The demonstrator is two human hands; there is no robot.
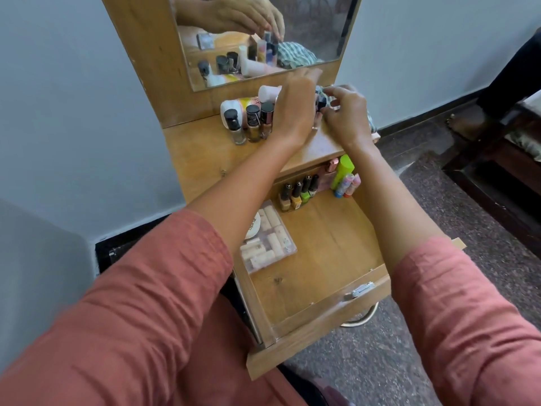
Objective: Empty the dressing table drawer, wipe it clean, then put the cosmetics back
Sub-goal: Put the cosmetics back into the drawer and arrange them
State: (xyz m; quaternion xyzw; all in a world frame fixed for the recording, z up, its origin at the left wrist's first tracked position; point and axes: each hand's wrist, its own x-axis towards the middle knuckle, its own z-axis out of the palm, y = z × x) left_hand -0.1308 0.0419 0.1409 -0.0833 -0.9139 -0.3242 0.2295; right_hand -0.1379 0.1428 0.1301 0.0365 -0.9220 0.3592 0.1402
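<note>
Both hands are up on the glossy wooden table top [205,153], over the small dark-capped bottles [320,102] near the back edge. My right hand [345,115] has thumb and fingers curled round these bottles, approx. at cap height. The left hand [292,109] shows only its back, fingers hidden. In the mirror [307,30] fingertips lie on the caps, but if it really grips I cannot tell.

Left of the hands stand three glass bottles w/ black caps [251,121], and a smooth white tube [268,92] lies behind them. A striped cloth [371,121] is partly covered by the right hand.

Below, the plain wooden drawer [307,347] is pulled out. It holds a row of four nail polish bottles [297,193], a bright green plastic tube [342,171] and a clear plastic box of pale rolls [268,244]. My forearms cross over it.
</note>
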